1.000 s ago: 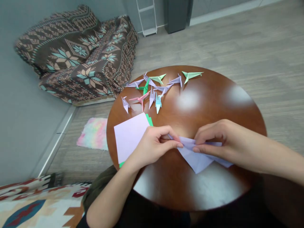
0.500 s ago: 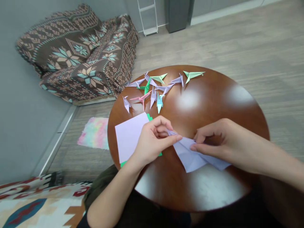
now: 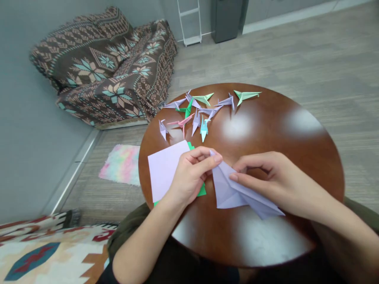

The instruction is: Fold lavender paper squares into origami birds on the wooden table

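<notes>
Lavender folded paper [image 3: 229, 193], one piece, creased into pointed flaps, held over the near part of the table; whether its lower edge touches the wood cannot be told. Left hand [image 3: 192, 169]: thumb and forefinger pinching the paper's upper-left tip, remaining fingers curled. Right hand [image 3: 263, 177]: thumb and fingertips pinching the upper folded edge. Square paper stack [image 3: 166, 169], lavender sheet uppermost, green sheets [image 3: 201, 191] projecting beneath, lying partly behind the left hand. Round brown table [image 3: 266, 134], glossy. Folded paper figures, grouped toward the far edge: light blue figure [image 3: 204, 129], pink figure [image 3: 182, 123], dark green figure [image 3: 188, 109], several lavender, two pale green, the right-hand pale green figure [image 3: 245, 95] standing apart. Beyond the table: sofa [image 3: 103, 75], under a patterned cover.
</notes>
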`<state>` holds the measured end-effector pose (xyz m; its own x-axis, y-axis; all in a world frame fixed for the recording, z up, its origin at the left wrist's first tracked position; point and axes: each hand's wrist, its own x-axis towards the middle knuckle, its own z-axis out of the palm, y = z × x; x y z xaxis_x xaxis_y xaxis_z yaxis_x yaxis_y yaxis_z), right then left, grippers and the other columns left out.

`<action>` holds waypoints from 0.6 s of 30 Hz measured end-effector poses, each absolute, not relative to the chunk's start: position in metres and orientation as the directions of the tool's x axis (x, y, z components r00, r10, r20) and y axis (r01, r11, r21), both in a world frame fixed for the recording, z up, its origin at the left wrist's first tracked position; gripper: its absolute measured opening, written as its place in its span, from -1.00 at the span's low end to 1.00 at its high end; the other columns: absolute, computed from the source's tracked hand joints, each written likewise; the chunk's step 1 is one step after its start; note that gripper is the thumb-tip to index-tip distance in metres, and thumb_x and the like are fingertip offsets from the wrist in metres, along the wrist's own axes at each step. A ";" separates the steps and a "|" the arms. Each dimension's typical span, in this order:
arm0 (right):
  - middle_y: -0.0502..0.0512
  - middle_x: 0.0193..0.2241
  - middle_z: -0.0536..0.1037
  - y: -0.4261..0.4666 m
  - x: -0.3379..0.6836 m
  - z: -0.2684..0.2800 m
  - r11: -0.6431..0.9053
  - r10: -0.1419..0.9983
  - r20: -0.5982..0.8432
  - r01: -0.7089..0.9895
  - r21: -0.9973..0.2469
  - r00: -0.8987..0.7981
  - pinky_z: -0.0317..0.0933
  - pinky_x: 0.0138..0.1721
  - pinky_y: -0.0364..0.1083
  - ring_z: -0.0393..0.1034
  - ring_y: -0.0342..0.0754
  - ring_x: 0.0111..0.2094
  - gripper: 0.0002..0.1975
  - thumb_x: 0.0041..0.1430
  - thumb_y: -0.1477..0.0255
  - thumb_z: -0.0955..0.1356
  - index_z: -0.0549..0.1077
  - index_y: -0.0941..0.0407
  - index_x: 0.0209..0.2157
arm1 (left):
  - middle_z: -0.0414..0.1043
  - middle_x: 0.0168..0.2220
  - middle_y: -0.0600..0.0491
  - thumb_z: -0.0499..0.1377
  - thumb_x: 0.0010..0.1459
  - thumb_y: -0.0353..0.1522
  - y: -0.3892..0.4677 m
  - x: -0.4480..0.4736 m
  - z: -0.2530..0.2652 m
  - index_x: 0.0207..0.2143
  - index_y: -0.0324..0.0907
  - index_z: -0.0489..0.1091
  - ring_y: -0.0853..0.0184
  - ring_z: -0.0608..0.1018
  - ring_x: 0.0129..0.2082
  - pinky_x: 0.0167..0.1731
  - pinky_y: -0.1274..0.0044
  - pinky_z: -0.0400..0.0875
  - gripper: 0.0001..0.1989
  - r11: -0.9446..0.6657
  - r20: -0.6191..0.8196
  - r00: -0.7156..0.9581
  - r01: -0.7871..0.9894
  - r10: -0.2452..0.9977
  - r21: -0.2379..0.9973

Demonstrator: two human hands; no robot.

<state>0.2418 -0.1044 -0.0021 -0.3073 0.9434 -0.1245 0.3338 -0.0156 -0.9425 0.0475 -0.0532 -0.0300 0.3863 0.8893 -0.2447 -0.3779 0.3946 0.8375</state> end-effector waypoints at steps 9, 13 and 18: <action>-0.03 -0.54 0.54 -0.104 0.239 -0.001 -0.033 0.943 -0.156 0.382 -0.924 -0.295 0.14 -0.47 -0.18 0.34 -0.13 -0.49 -0.78 0.26 0.33 0.46 0.59 0.14 -0.43 | 0.50 -0.48 0.13 0.52 -0.08 -0.30 -0.049 0.046 -0.030 -0.44 -0.22 0.57 0.50 0.49 -0.49 -0.44 0.66 0.37 -0.76 0.384 -0.271 0.317 -0.386 0.909 0.839; -0.02 -0.53 0.56 -0.105 0.239 0.000 -0.079 0.949 -0.173 0.332 -0.940 -0.263 0.15 -0.48 -0.19 0.34 -0.13 -0.49 -0.78 0.24 0.30 0.47 0.60 0.14 -0.42 | 0.54 -0.45 0.08 0.50 -0.03 -0.25 -0.053 0.045 -0.034 -0.39 -0.24 0.61 0.43 0.51 -0.46 -0.39 0.58 0.40 -0.75 0.383 -0.250 0.473 -0.208 0.845 0.900; 0.01 -0.53 0.55 -0.104 0.240 -0.003 -0.106 0.952 -0.196 0.345 -0.933 -0.236 0.16 -0.48 -0.17 0.33 -0.10 -0.48 -0.72 0.23 0.24 0.47 0.61 0.14 -0.44 | 0.43 -0.57 0.14 0.49 -0.01 -0.26 -0.055 0.043 -0.044 -0.55 -0.24 0.51 0.48 0.37 -0.56 -0.49 0.59 0.25 -0.71 0.302 -0.222 0.443 -0.118 0.869 0.946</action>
